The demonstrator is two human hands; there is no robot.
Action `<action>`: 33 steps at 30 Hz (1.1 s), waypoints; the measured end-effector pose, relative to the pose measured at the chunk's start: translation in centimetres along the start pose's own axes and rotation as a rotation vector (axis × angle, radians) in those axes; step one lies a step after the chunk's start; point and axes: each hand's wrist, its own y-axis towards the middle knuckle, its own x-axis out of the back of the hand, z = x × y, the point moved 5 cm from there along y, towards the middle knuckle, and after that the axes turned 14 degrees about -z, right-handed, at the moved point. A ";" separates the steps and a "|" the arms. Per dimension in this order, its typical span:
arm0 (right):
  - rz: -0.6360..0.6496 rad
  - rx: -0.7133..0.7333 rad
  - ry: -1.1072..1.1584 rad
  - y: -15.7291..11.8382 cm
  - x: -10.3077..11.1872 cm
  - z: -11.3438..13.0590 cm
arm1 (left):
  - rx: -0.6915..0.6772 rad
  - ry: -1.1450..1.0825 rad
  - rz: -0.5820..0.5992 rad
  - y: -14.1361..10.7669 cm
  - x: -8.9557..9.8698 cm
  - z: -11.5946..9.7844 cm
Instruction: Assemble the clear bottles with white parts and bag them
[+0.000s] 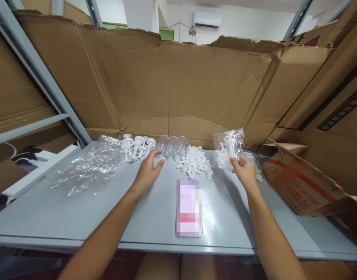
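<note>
My left hand (147, 171) hovers just in front of the clear plastic cylinders (173, 144), its thumb and forefinger apart. A tiny white spot shows at its thumb tip; I cannot make out whether it is a nail or a small part. My right hand (245, 171) pinches a clear plastic bag (232, 143) with clear and white pieces inside, raised a little at the right. Between my hands lies a loose pile of small white plastic parts (195, 162). White plunger-like pieces with round discs (137, 147) are gathered left of the cylinders.
A crumpled clear plastic bag (91, 167) lies on the grey tabletop (149, 217) at the left. A phone (189, 208) with a blurred screen rests near the front edge. Cardboard (178, 81) walls the back, an open carton (303, 179) stands right, and a white power strip (41, 171) left.
</note>
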 end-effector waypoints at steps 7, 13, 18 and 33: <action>0.058 0.027 -0.352 2.5 -0.2 -3.5 | -0.180 0.858 -0.154 2.3 3.5 2.4; 0.105 0.061 -0.563 2.6 -0.6 -4.4 | 0.088 1.019 -0.175 4.2 7.9 5.5; 0.065 0.004 -0.709 3.0 1.0 -4.7 | 0.290 1.033 -0.082 4.9 9.9 8.1; -0.071 -0.063 -0.892 2.5 3.6 -3.3 | 0.316 1.007 0.184 4.7 8.9 10.1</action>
